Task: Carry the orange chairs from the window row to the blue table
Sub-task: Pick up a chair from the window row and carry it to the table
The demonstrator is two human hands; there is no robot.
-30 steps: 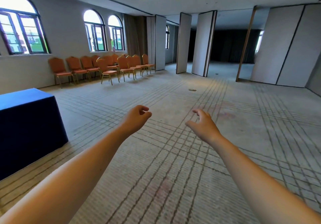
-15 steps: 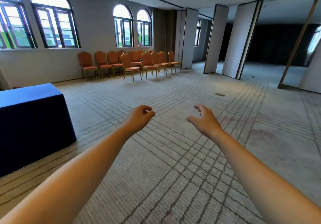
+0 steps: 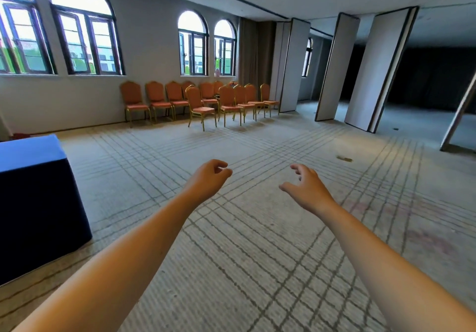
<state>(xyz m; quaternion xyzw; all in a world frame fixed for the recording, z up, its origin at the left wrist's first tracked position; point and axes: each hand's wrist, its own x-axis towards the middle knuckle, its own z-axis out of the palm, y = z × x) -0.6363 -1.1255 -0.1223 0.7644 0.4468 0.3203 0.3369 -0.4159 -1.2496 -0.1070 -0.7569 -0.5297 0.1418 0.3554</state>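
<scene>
Left hand point(image 3: 209, 180) and right hand point(image 3: 307, 191) reaching forward, both carrying nothing; orange chairs point(image 3: 201, 99) standing far ahead under the arched windows point(image 3: 85, 40).

Left grip narrow, fingers curling loosely toward the thumb; right grip wider, fingers bending apart; chairs standing in two rough rows by the far wall, well apart from the blue tabletop point(image 3: 28, 151) at the left edge; lined carpet point(image 3: 257, 241) stretching between hands and chairs; folding partition panels point(image 3: 293, 63) standing just right of the chairs; small dark object point(image 3: 344, 159) lying on the carpet, beyond the right hand.
</scene>
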